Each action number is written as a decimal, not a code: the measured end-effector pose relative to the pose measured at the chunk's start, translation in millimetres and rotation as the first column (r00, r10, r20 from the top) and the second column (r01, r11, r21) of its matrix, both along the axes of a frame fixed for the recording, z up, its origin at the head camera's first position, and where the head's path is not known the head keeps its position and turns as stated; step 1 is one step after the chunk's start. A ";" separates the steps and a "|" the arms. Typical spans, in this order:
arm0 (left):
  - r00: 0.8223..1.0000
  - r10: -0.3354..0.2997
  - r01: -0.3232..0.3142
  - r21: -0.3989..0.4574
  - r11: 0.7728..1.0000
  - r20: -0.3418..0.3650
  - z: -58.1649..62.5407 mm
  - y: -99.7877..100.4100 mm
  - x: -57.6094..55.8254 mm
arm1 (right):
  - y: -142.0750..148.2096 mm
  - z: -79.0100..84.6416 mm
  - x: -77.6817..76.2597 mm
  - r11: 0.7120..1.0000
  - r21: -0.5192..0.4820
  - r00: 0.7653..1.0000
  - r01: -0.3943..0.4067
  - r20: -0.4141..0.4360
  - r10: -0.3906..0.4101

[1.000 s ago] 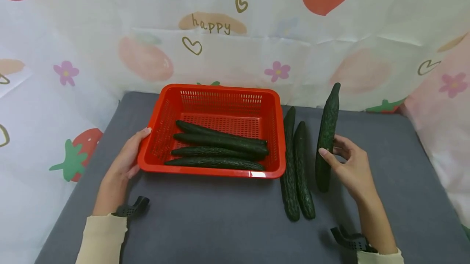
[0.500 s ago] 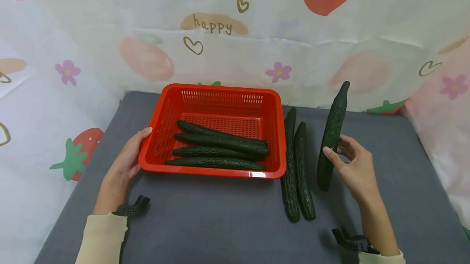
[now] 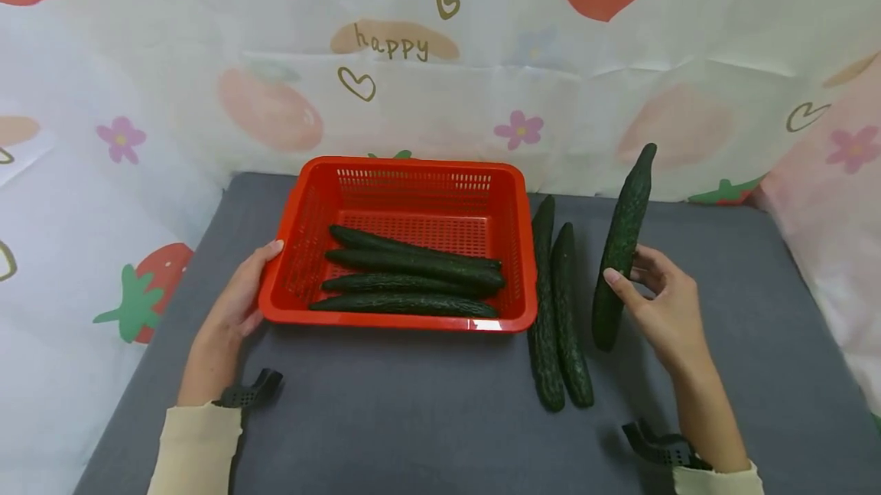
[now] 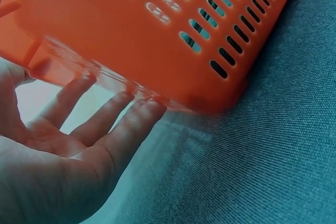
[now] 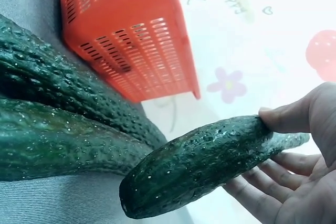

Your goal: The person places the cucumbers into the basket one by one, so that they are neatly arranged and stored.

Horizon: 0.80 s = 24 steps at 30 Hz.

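Note:
My left hand (image 3: 237, 292) holds the left end of a red plastic basket (image 3: 413, 166). In the left wrist view its fingers (image 4: 118, 124) reach under the rim, against the slotted wall. Several dark green cucumbers (image 3: 406, 304) lie lengthwise inside, toward the basket's near side. On the right, my right hand (image 3: 664, 304) grips another cucumber (image 3: 626, 223) between thumb and fingers. This cucumber is raised, its narrow end up and leaning right. Two more cucumbers, one (image 3: 547, 327) along the basket's right side and one (image 3: 570, 311) beside it, lie on the table.
A grey cloth covers the table (image 3: 392, 418). Behind it hangs a pale sheet (image 3: 427, 112) printed with strawberries, flowers and hearts, close to the basket's far side. Black straps (image 3: 251, 389) sit on both wrists.
The cucumber in my right hand has tipped its upper end to the right and risen slightly. My left hand, the basket and the other cucumbers stay put.

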<state>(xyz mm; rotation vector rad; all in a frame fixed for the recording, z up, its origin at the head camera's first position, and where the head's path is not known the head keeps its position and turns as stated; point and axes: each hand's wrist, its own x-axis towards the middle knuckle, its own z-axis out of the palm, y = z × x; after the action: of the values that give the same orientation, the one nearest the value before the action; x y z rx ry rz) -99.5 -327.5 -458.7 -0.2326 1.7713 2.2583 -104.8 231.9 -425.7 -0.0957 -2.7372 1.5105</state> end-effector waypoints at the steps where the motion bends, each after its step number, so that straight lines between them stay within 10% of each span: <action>1: 1.000 0.002 -0.002 0.006 1.000 0.004 -0.2 0.3 0.0 | -0.2 0.3 0.1 1.000 0.000 1.000 -0.003 0.003 0.003; 24: 0.998 -0.035 0.036 0.014 0.999 -0.054 -4.8 -1.7 -0.9 | -13.1 0.1 4.1 0.999 0.042 0.997 -0.031 -0.073 0.034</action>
<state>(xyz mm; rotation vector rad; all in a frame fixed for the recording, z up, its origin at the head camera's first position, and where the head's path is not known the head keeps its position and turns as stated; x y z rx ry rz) -100.4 -329.2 -463.6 -0.1369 1.7695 2.2728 -100.7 218.7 -425.6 0.0041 -2.7234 1.4340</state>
